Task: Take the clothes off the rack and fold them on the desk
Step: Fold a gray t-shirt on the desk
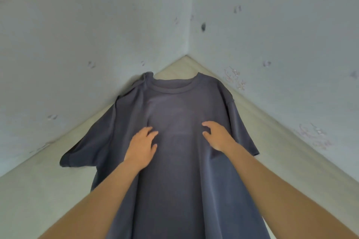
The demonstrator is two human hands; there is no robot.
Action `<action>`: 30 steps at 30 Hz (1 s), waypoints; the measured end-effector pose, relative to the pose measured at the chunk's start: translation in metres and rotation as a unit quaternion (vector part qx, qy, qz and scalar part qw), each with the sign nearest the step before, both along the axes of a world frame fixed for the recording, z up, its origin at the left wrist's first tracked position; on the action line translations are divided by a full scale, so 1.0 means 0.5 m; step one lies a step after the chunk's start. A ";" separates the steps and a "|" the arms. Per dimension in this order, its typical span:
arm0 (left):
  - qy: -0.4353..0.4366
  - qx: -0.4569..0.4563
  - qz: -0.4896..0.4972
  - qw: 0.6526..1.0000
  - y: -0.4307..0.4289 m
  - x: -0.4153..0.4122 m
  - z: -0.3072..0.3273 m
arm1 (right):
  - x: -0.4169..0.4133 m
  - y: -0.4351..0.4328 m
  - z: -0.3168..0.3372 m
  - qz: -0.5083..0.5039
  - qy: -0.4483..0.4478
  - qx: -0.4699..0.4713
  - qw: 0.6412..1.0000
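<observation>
A dark blue-grey T-shirt (180, 176) lies spread flat on the pale desk (38, 190), collar toward the far corner. Its left shoulder is bunched up against the wall; the left sleeve lies out to the side. My left hand (142, 146) rests flat on the chest area, left of centre, fingers relaxed. My right hand (216, 135) rests on the chest area right of centre, its fingers slightly bent on the cloth, holding nothing that I can see. The shirt's hem runs out of view at the bottom.
The desk fits into a corner between two light, marked walls (77, 35) that meet at the far end. Bare desk surface shows to the left and right (291, 161) of the shirt. No rack is in view.
</observation>
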State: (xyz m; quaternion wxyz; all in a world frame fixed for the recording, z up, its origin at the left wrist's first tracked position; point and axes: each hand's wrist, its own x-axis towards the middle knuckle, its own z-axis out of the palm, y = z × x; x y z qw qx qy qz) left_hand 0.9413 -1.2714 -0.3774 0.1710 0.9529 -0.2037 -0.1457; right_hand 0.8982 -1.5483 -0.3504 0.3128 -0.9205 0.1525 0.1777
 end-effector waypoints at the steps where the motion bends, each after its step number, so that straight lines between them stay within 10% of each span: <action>1: 0.004 0.013 -0.013 1.000 0.012 -0.040 -0.007 | -0.038 0.020 -0.006 0.013 -0.001 -0.017 1.000; 15: -0.061 0.066 -0.109 0.990 0.286 -0.547 -0.043 | -0.630 0.260 -0.054 0.048 0.001 -0.162 0.986; 30: -0.061 0.082 -0.016 0.995 0.440 -0.717 0.002 | -0.862 0.173 -0.022 0.067 0.069 -0.168 0.981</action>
